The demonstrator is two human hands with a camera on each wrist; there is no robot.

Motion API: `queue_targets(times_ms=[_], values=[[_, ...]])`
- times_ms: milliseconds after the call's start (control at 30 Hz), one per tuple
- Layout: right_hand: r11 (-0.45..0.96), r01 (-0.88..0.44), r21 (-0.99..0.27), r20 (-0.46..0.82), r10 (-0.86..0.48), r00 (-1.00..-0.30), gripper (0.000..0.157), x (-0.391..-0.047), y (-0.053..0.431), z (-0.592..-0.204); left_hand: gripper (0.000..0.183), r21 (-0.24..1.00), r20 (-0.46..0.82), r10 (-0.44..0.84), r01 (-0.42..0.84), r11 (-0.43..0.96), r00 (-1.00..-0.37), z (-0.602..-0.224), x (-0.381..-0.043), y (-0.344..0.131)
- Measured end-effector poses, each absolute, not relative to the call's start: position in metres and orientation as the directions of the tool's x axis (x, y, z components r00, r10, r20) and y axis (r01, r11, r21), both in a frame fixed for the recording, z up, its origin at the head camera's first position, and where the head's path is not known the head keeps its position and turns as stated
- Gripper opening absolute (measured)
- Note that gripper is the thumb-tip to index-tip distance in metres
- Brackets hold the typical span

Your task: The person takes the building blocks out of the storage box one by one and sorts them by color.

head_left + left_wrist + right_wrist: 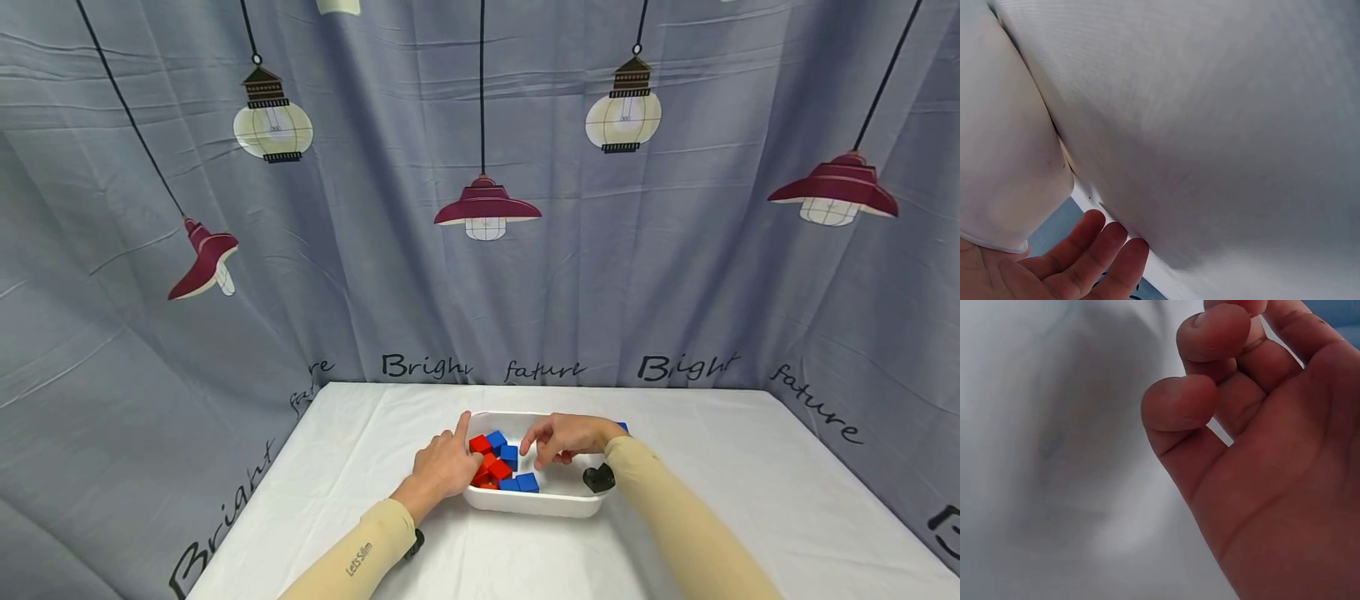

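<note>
A white tray (536, 503) on the table holds several red blocks (499, 471) and blue blocks (528, 482), gathered in its left part. My left hand (444, 463) holds the tray's left rim, thumb inside and index finger stretched along the edge. In the left wrist view, its other fingers (1094, 256) lie outside the tray wall (1010, 144). Over the middle of the tray hovers my right hand (566, 435), fingers loosely bent downward, with no block visible in it. The right wrist view shows the bent fingers (1179, 403) and bare palm.
Part of a blue block (622, 426) shows behind the right wrist, near the tray's right end. A white cloth covers the table (360, 450). A grey curtain (390, 283) with printed lamps hangs behind and at the sides. Each wrist carries a black device (598, 478).
</note>
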State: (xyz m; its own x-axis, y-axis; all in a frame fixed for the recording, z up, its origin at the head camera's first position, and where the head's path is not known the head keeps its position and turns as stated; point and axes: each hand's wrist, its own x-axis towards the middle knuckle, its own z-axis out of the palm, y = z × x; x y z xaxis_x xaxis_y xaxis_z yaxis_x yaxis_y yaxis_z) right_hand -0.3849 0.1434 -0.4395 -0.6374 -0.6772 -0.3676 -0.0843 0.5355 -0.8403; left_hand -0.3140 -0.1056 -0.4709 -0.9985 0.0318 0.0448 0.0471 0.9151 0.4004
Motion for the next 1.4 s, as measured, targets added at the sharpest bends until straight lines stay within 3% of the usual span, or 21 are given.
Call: queue_targets(times_ms=[567, 1033, 1400], values=[[0.576, -0.047, -0.816, -0.431, -0.661, -0.614, 0.033, -0.383, 0.140, -0.449, 0.075, 0.396, 0.034, 0.037, 0.048, 0.917, -0.999, -0.473, -0.313, -0.104], [0.597, -0.020, -0.802, -0.490, -0.678, -0.547, 0.035, -0.385, 0.137, -0.451, 0.075, 0.384, 0.047, 0.048, 0.062, 0.921, -0.998, -0.471, -0.313, -0.104], [0.614, -0.047, -0.788, -0.483, -0.664, -0.570, 0.030, -0.383, 0.136, -0.449, 0.075, 0.387, 0.046, 0.036, 0.051, 0.920, -0.998, -0.471, -0.314, -0.106]])
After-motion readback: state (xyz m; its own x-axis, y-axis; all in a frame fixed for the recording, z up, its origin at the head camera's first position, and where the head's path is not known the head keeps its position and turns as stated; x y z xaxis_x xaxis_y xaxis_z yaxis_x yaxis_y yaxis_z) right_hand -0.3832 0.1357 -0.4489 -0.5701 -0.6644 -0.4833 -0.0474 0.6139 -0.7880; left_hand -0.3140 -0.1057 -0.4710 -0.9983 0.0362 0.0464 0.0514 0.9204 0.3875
